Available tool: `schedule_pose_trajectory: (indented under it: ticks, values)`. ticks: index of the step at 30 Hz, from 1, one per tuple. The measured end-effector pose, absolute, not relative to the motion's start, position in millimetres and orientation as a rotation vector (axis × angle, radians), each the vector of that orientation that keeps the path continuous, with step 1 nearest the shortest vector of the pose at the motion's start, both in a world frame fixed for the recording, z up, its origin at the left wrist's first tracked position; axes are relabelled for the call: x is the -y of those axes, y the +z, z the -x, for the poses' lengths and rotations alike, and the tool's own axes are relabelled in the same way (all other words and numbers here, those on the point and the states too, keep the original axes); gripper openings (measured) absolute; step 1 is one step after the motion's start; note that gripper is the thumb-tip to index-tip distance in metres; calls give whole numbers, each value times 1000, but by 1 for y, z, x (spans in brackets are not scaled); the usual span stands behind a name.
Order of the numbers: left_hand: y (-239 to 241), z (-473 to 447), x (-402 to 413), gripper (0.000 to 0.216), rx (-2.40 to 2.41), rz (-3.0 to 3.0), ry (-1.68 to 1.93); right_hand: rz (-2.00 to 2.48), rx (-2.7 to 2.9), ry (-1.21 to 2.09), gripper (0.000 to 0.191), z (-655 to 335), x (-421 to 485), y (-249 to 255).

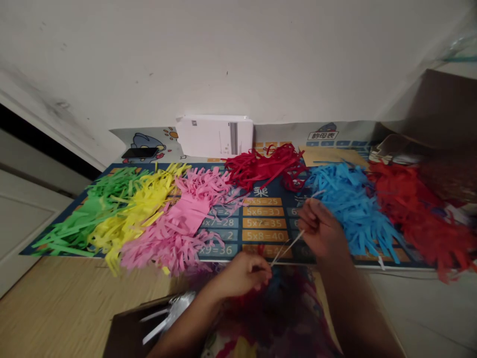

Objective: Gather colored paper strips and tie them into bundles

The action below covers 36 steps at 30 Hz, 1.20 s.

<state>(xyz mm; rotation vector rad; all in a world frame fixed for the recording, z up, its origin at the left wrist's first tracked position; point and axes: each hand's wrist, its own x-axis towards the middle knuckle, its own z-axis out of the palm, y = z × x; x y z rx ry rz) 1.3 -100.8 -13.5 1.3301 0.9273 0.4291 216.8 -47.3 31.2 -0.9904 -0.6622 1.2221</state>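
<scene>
My left hand (pixel 242 273) is closed in a pinch on the lower end of a thin pale strip (pixel 286 247). The same strip runs up through my right hand (pixel 320 226), whose fingers are closed on it, and its tip sticks out above. Both hands hover over a dark blue multiplication-table mat (pixel 261 219). Below my hands lies a dark bundle of mixed coloured fringe (pixel 276 308), blurred. A blue fringed paper pile (pixel 350 204) lies just right of my right hand.
Fringed paper piles cover the mat: green (pixel 97 209), yellow (pixel 137 209), pink (pixel 182 219), red (pixel 264 166) and another red (pixel 417 214) far right. A white paper stack (pixel 214 135) and a black phone (pixel 139 152) lie by the wall. Silvery strips (pixel 167 315) rest on a brown box.
</scene>
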Motion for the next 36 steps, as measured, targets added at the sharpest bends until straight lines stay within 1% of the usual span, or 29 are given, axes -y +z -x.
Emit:
schedule_pose_trajectory:
  ticks: [3,5,7,9,11,14,21,23,25,28,29,31,32,34,36]
  values:
    - [-5,2,97,24,-900,-1180,833,1251,833,934,25,-212,68,29]
    - [-1,0,94,27,-926,-957,1093,1389,1085,771,18,-204,86,25]
    - [1,-4,91,34,-955,-689,1205,1456,1368,628,17,-194,101,22]
    - [1,-10,89,41,-948,-481,1227,1433,1519,556,20,-185,109,19]
    - [3,-15,89,44,-921,-395,1232,1409,1579,510,23,-179,110,18]
    - [7,-21,91,42,-902,-384,1250,1378,1598,451,25,-173,106,19]
    - [6,-25,96,41,-919,-430,1268,1307,1678,394,24,-168,105,21]
    - [6,-25,98,39,-948,-531,1290,1299,1751,396,26,-169,105,18]
    - [6,-25,100,38,-997,-684,1324,1321,1834,469,28,-171,104,14]
    - [4,-21,104,37,-1131,-969,1365,1330,1888,641,41,-175,103,8]
    - [3,-20,106,35,-1197,-1098,1372,1320,1894,684,41,-176,102,7]
    - [0,-16,108,27,-1316,-1448,1370,1290,1926,699,29,-179,103,8]
    - [-1,-14,109,22,-1343,-1654,1364,1274,1953,667,25,-180,103,9]
    - [-3,-12,110,13,-1320,-2023,1348,1246,2002,535,24,-181,104,13]
    - [-2,-13,111,8,-1267,-2238,1321,1233,1988,437,23,-182,104,19]
